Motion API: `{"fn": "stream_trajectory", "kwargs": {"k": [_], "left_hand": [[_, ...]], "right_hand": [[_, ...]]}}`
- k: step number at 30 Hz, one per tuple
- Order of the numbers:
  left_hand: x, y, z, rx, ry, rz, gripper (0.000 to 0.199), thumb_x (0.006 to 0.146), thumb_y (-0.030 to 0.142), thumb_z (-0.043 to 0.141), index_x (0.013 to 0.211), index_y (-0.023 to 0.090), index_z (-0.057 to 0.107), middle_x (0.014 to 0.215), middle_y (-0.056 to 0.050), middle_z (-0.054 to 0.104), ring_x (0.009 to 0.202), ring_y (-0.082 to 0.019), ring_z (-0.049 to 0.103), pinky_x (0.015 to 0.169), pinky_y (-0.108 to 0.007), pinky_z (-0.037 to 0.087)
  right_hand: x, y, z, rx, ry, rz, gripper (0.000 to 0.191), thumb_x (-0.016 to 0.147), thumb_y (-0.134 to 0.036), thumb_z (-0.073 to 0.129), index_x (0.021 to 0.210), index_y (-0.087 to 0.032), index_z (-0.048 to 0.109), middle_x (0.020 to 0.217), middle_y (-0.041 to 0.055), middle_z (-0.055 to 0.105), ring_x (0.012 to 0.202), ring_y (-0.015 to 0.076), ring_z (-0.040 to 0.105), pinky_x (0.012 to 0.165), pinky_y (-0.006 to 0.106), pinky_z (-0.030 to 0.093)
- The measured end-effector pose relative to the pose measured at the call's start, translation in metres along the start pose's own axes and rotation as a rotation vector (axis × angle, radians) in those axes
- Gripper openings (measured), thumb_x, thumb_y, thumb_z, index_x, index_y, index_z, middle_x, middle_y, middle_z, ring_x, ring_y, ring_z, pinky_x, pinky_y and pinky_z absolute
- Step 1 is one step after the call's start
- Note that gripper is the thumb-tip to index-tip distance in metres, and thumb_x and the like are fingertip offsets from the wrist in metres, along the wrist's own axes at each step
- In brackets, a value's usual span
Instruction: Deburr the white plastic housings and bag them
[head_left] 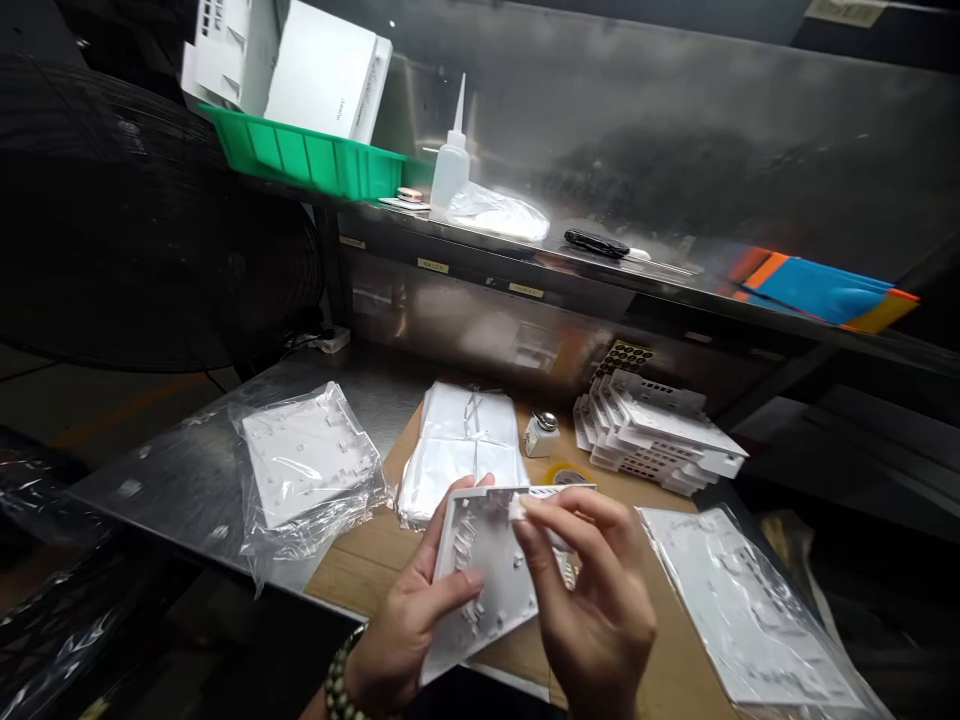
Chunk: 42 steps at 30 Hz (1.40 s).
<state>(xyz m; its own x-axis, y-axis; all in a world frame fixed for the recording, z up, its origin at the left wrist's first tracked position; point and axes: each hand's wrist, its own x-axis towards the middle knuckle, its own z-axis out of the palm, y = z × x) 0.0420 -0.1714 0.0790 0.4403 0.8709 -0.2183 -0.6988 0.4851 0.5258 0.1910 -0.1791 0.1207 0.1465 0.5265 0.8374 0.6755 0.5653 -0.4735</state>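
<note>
Head view: your left hand (405, 625) grips one white plastic panel (484, 575); your right hand (592, 590) pinches one small white piece (517, 508) at its far edge, above the bench (187, 480).

I hold a plastic panel (480, 565) over the near edge of the workbench (187, 480), my left hand (405, 630) under it, my right hand (592, 600) at its top. A bagged panel (307, 460) lies left, a stack of panels (652, 435) toward the back right, a bag pile (465, 450) behind. On the shelf (637, 265) behind, a bottle (451, 165) stands right of a tray (307, 155).
</note>
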Motion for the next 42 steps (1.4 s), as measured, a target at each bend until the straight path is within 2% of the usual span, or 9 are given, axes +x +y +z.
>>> {"fn": "stream_trajectory", "kwargs": {"k": [6, 18, 22, 26, 28, 30, 33, 38, 42], "left_hand": [[0.003, -0.008, 0.004, 0.040, -0.075, 0.084, 0.067, 0.089, 0.013, 0.076, 0.146, 0.045, 0.059, 0.163, 0.005, 0.050, 0.151, -0.029, 0.045, 0.123, -0.040, 0.040], [0.008, -0.009, 0.006, 0.022, -0.103, 0.069, 0.069, 0.089, 0.012, 0.075, 0.148, 0.043, 0.057, 0.162, 0.004, 0.052, 0.148, -0.029, 0.049, 0.122, -0.040, 0.040], [0.010, -0.007, 0.003, 0.004, -0.050, 0.031, 0.079, 0.088, 0.010, 0.075, 0.156, 0.038, 0.047, 0.156, -0.003, 0.059, 0.143, -0.029, 0.055, 0.124, -0.041, 0.039], [0.011, 0.006, -0.009, -0.015, 0.045, -0.030, 0.102, 0.087, 0.002, 0.071, 0.166, 0.040, 0.018, 0.134, -0.010, 0.074, 0.119, -0.031, 0.073, 0.111, -0.049, 0.053], [0.011, 0.015, -0.018, -0.035, 0.061, -0.007, 0.107, 0.085, -0.001, 0.068, 0.167, 0.035, 0.009, 0.124, -0.011, 0.078, 0.111, -0.031, 0.077, 0.104, -0.049, 0.058], [0.011, 0.024, -0.026, -0.068, 0.055, 0.016, 0.108, 0.084, -0.002, 0.067, 0.168, 0.029, 0.007, 0.118, -0.012, 0.079, 0.108, -0.032, 0.077, 0.101, -0.050, 0.060], [0.010, 0.032, -0.033, -0.111, 0.030, 0.035, 0.105, 0.082, -0.002, 0.066, 0.167, 0.026, 0.012, 0.114, -0.013, 0.080, 0.107, -0.034, 0.077, 0.100, -0.052, 0.060], [0.008, 0.039, -0.034, -0.163, 0.018, 0.025, 0.099, 0.081, -0.001, 0.065, 0.166, 0.021, 0.018, 0.120, -0.017, 0.078, 0.109, -0.037, 0.076, 0.102, -0.057, 0.058], [0.005, 0.048, -0.040, -0.162, 0.071, 0.031, 0.095, 0.082, 0.001, 0.065, 0.165, 0.023, 0.024, 0.124, -0.016, 0.077, 0.113, -0.038, 0.075, 0.106, -0.060, 0.055]], "right_hand": [[0.004, -0.001, 0.014, -0.036, 0.033, -0.070, 0.034, 0.088, 0.001, 0.073, 0.114, -0.022, 0.075, 0.105, 0.0041, 0.062, 0.097, 0.0160, 0.064, 0.084, 0.032, 0.056], [0.002, 0.010, 0.011, -0.095, 0.085, -0.057, 0.032, 0.088, -0.003, 0.074, 0.114, -0.022, 0.076, 0.104, 0.0042, 0.063, 0.096, 0.0173, 0.065, 0.084, 0.034, 0.056], [0.003, 0.010, 0.014, -0.072, 0.003, -0.073, 0.032, 0.089, -0.004, 0.074, 0.115, -0.024, 0.076, 0.105, 0.0039, 0.063, 0.096, 0.0161, 0.066, 0.084, 0.032, 0.057], [0.001, 0.056, 0.000, -0.172, 0.066, 0.017, 0.019, 0.093, -0.021, 0.074, 0.112, -0.023, 0.076, 0.108, 0.0053, 0.067, 0.101, 0.0189, 0.068, 0.092, 0.037, 0.057], [-0.006, 0.099, -0.011, -0.329, 0.142, 0.216, 0.024, 0.094, -0.041, 0.071, 0.109, -0.022, 0.076, 0.110, 0.0074, 0.069, 0.105, 0.0233, 0.068, 0.093, 0.040, 0.055], [-0.016, 0.146, -0.019, -0.549, -0.053, 0.587, 0.043, 0.095, -0.058, 0.058, 0.120, -0.025, 0.070, 0.118, 0.0077, 0.069, 0.105, 0.0253, 0.067, 0.090, 0.040, 0.053], [-0.033, 0.198, -0.017, -0.600, -0.300, 0.777, 0.045, 0.084, -0.055, 0.059, 0.112, -0.021, 0.066, 0.092, 0.0080, 0.071, 0.086, 0.0312, 0.068, 0.076, 0.044, 0.051], [-0.046, 0.218, -0.010, -0.587, -0.410, 0.781, 0.046, 0.086, -0.058, 0.047, 0.108, -0.021, 0.063, 0.120, 0.0167, 0.068, 0.103, 0.0353, 0.067, 0.086, 0.048, 0.050], [-0.051, 0.209, -0.040, -0.516, -0.385, 0.772, 0.065, 0.085, -0.072, 0.048, 0.123, -0.021, 0.061, 0.130, 0.0153, 0.065, 0.108, 0.0303, 0.068, 0.096, 0.044, 0.050]]}}
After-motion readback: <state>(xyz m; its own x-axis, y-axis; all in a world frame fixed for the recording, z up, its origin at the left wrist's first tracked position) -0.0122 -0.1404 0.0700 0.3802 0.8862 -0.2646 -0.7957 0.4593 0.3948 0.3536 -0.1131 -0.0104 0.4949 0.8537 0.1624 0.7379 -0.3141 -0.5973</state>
